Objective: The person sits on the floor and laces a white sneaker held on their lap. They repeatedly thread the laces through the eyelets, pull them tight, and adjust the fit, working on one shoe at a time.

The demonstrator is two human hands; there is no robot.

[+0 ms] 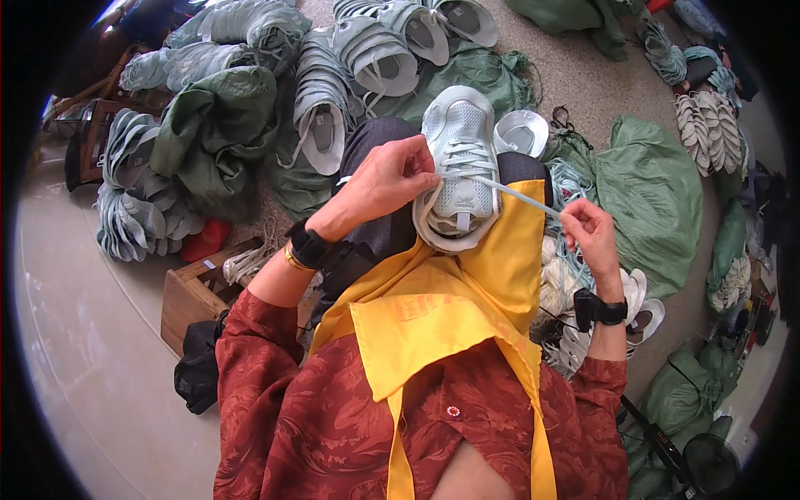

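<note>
A pale blue-grey sneaker upper (pixel 457 137) rests across my lap on the yellow apron (pixel 512 258), its toe pointing away from me. A light shoelace (pixel 521 197) is threaded across its upper eyelets. My right hand (pixel 590 233), right of the shoe, is closed on the lace, which stretches taut from the eyelets to my fingers. At the left edge of the lacing, my left hand (pixel 385 179) pinches the lace between thumb and forefinger. The fingertips partly hide the eyelets there. Beneath the lacing shows the tongue (pixel 463 200) with a small light tab.
Stacked shoe uppers (pixel 321 92) lie ahead and left. Bundled laces (pixel 571 179) and cream uppers (pixel 560 279) sit beside my right leg. Green sacks (pixel 650 200) lie to the right and far side. A wooden stool (pixel 187 304) stands left, near a black bag (pixel 198 367).
</note>
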